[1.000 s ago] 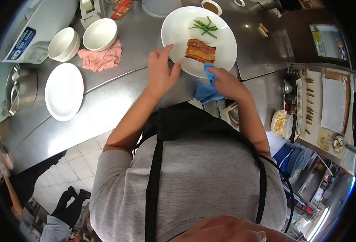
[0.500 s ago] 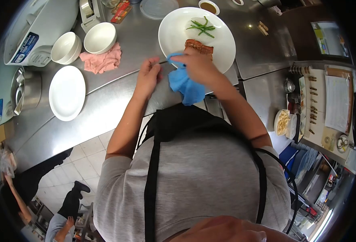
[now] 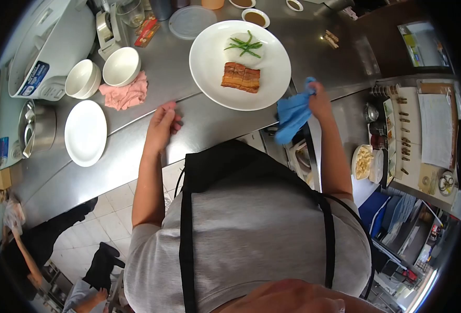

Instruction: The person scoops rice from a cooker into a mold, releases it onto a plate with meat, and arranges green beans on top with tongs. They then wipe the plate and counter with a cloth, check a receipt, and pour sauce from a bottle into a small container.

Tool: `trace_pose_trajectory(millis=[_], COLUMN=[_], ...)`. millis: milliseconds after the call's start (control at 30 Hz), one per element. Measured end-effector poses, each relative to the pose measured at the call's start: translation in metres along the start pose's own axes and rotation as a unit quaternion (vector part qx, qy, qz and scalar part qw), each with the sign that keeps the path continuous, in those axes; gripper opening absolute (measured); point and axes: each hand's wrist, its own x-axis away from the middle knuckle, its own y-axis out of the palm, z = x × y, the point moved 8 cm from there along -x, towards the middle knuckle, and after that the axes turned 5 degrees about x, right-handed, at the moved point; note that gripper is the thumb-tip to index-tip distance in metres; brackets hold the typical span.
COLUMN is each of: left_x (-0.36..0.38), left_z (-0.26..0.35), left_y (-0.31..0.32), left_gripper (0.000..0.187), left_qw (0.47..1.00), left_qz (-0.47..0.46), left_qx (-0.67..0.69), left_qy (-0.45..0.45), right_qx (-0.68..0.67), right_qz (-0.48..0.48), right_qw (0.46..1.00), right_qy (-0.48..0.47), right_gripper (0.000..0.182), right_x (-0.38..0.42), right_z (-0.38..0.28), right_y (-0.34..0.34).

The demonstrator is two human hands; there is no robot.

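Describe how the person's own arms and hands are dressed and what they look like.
Both arms are bare from the short grey T-shirt sleeves down. A black apron with narrow black straps runs over the shoulders. The left hand and right hand wear no gloves; no watch, ring or bracelet can be made out. The fingers are uncovered.

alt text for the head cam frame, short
Seen from above, a person in a grey shirt and black apron stands at a steel counter, right hand holding a blue cloth beside a white plate of sliced pork belly, rice and green beans. The left hand rests on the counter.
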Motion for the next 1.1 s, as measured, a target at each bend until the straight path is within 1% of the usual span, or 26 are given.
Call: trace_pose_trajectory(millis=[67,167,200,267,300,367,400,433,467,533,567,600,633,667,700,733,767,833,900,1000,1100], left_x=[-0.017,-0.041,-0.055,-0.065,-0.069,-0.075,-0.075,-0.073,-0.067,-0.061,-0.058,-0.048,-0.036,-0.032,-0.017,-0.01,-0.006,-0.002,0.0,0.002,0.006], left_z=[0.014,0.015,0.009,0.004,0.002,0.0,-0.001,-0.001,0.003,-0.005,-0.008,-0.001,0.005,-0.001,0.009,0.014,0.017,0.022,0.027,0.041,0.071], left_y=[0.012,0.055,0.068,0.082,0.088,0.09,0.089,0.088,0.093,0.091,0.09,0.095,0.099,0.094,0.099,0.1,0.102,0.099,0.096,0.094,0.085], left_gripper=[0.035,0.045,0.049,0.047,0.046,0.046,0.047,0.048,0.05,0.049,0.049,0.045,0.041,0.043,0.045,0.046,0.047,0.045,0.045,0.048,0.051], left_qw=[1.0,0.994,0.986,0.988,0.989,0.992,0.994,0.995,0.996,0.994,0.994,0.994,0.993,0.993,0.993,0.99,0.987,0.985,0.982,0.976,0.982], left_qz=[0.0,-0.069,-0.125,-0.116,-0.112,-0.095,-0.083,-0.071,-0.059,-0.054,-0.053,-0.062,-0.07,-0.067,-0.058,-0.077,-0.096,-0.111,-0.115,-0.108,-0.079], left_qx=[0.019,0.059,0.082,0.08,0.078,0.079,0.073,0.067,0.072,0.091,0.099,0.095,0.091,0.088,0.075,0.088,0.102,0.112,0.139,0.187,0.171], left_qy=[-0.015,-0.067,-0.077,-0.068,-0.065,-0.027,-0.016,-0.004,0.009,0.001,-0.004,-0.009,-0.016,-0.037,-0.068,-0.073,-0.078,-0.069,-0.057,-0.033,0.028], right_qx=[0.046,0.235,0.242,0.258,0.233,0.182,0.064,-0.056,-0.176,-0.309,-0.493,-0.657,-0.795,-0.835,-0.87,-0.897,-0.914,-0.932,-0.937,-0.938,-0.93], right_qz=[0.095,0.141,0.142,0.144,0.153,0.174,0.188,0.199,0.208,0.165,0.161,0.151,0.133,0.077,0.019,-0.039,-0.086,-0.136,-0.165,-0.197,-0.219], right_qw=[0.994,0.962,0.96,0.955,0.96,0.963,0.979,0.978,0.96,0.927,0.845,0.73,0.585,0.537,0.485,0.431,0.39,0.334,0.307,0.285,0.294], right_qy=[0.034,0.022,0.014,0.0,-0.032,-0.099,-0.042,0.013,0.064,0.135,0.129,0.114,0.092,0.093,0.086,0.086,0.076,0.041,0.005,-0.026,-0.032], right_gripper=[0.035,0.042,0.041,0.038,0.035,0.03,0.028,0.026,0.024,0.025,0.027,0.03,0.033,0.035,0.037,0.039,0.038,0.038,0.038,0.037,0.036], right_x=[-0.011,0.005,0.014,0.034,0.036,0.039,0.039,0.04,0.04,0.046,0.038,0.028,0.02,0.014,0.01,0.007,0.005,0.0,-0.007,-0.008,-0.005], right_z=[0.028,0.02,0.01,-0.006,-0.001,0.014,0.021,0.026,0.027,-0.011,-0.016,-0.021,-0.022,-0.031,-0.043,-0.055,-0.067,-0.096,-0.126,-0.172,-0.207], right_y=[-0.011,0.03,0.032,0.03,0.03,0.027,0.019,0.016,0.014,0.023,0.04,0.06,0.073,0.073,0.068,0.064,0.059,0.059,0.068,0.091,0.112])
